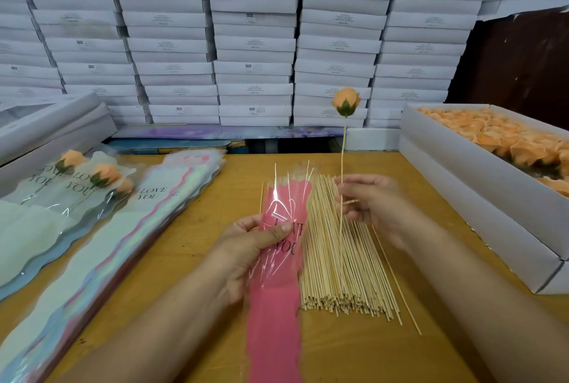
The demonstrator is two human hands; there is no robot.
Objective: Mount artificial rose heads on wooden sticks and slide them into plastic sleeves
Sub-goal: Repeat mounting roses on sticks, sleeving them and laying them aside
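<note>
My right hand (pixel 371 202) pinches a wooden stick (pixel 342 155) held upright, with an orange rose head (pixel 345 101) mounted on its top end. My left hand (pixel 251 248) grips a pink and clear plastic sleeve (pixel 277 315) printed "LOVE YOU", its open end pointing away from me. The sleeve lies partly over a pile of loose wooden sticks (pixel 341 265) in the middle of the wooden table (pixel 191 235). The stick's lower end hangs just above the pile, to the right of the sleeve.
A stack of unused sleeves (pixel 123 238) fans out at left, with finished sleeved roses (pixel 101 176) beside it. A white box (pixel 462 185) of orange rose heads (pixel 505 139) stands at right. Stacked white cartons (pixel 252 44) form a wall behind the table.
</note>
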